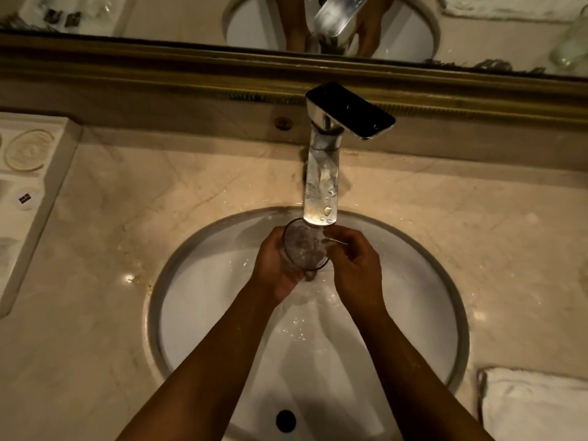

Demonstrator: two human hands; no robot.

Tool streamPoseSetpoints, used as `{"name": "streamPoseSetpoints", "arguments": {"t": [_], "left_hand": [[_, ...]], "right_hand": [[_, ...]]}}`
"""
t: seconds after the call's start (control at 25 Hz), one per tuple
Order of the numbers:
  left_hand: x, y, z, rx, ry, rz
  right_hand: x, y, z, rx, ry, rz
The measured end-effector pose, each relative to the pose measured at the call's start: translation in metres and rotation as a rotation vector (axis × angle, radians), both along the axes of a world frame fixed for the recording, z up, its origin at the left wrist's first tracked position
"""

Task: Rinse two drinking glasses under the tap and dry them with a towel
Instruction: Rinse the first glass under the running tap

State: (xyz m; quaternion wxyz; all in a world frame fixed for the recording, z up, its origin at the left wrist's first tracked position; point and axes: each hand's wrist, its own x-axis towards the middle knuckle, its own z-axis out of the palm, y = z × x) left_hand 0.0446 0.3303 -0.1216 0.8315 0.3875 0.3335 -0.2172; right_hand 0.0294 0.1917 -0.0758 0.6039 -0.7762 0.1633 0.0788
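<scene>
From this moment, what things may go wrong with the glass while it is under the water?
1. The glass is wet and held over the hard sink by the left hand and the right hand; it may slip and crack.
2. Its rim sits close under the tap, so lifting it carelessly might knock it on the spout.
3. Water may splash onto the counter, toward the towel.

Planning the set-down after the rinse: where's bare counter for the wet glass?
Bare marble between the white tray and the sink rim; more right of the rim, above the towel. Crowded under the tap: left hand and right hand hold the glass.
</scene>
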Motion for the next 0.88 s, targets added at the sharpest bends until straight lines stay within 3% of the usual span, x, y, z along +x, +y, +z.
{"name": "streamPoseSetpoints", "arguments": {"t": [0.16, 0.36, 0.52, 0.64, 0.72, 0.88], "left_hand": [[-0.008, 0.013, 0.007, 0.103, 0.079, 0.079], [-0.026, 0.020, 0.017, 0.081, 0.076, 0.172], [-0.041, 0.017, 0.029, 0.085, 0.069, 0.228], [-0.057, 0.006, 0.040, 0.074, 0.064, 0.226], [-0.068, 0.000, 0.042, 0.161, 0.062, 0.168], [-0.085, -0.014, 0.041, 0.425, 0.189, 0.031]], "right_hand": [[0.009, -0.004, 0.018, -0.001, -0.050, -0.087], [0.031, -0.014, 0.054, 0.120, -0.084, -0.101], [0.020, -0.011, 0.038, 0.028, 0.108, 0.051], [-0.012, 0.002, 0.012, 0.195, 0.331, 0.117], [-0.034, 0.011, -0.003, 0.312, 0.389, 0.176], [-0.062, 0.018, -0.008, 0.334, 0.400, 0.182]]}}
